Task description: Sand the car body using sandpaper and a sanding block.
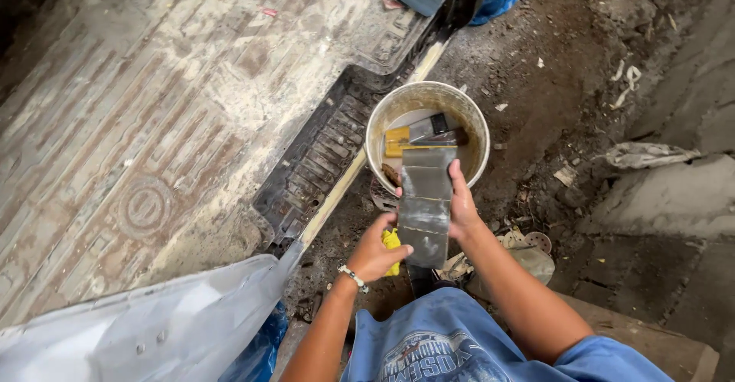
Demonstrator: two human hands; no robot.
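Both hands, left hand (373,253) and right hand (462,207), clasp the wet folded sandpaper strip (425,206) above the bucket (380,125); slick paper could slip and drop.

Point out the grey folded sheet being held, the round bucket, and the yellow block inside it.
grey folded sheet (426,206): head view, middle panel between the two hands.
round bucket (383,114): head view, left part of its pale rim.
yellow block (396,141): head view, its flat top inside the bucket.
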